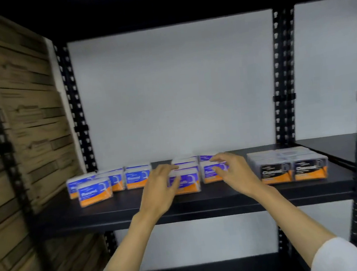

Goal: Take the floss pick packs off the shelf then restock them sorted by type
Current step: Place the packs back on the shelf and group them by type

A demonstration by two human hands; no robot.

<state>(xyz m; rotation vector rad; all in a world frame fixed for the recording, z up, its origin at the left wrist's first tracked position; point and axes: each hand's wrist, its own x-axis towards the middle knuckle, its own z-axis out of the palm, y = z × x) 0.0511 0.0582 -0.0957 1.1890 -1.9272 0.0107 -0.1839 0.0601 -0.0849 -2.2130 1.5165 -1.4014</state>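
My left hand (160, 187) is at the front left corner of a blue-and-orange floss pick pack (186, 181) near the middle of the black shelf (118, 205), fingers bent against its face and top edge — the frame is blurred, so I cannot tell whether I truly grip it or only touch it. My right hand (232, 171) is just beside it, fingers spread and curved over the neighbouring blue pack (211, 174); its thumb lies along the pack's top and the fingertips touch the front, again too smeared to call a firm hold.

More blue packs (185, 160) sit behind these two. To the left, a loose cluster of the same blue-and-orange packs (95, 192) stands on the shelf, one set forward of the others. To the right, well apart from the blue ones, black-and-orange packs (292, 170) stand tight together in a neat block.

Stacked cardboard boxes (28, 130) fill the bay on my left. My white sleeves (342, 257) show at the bottom edge.
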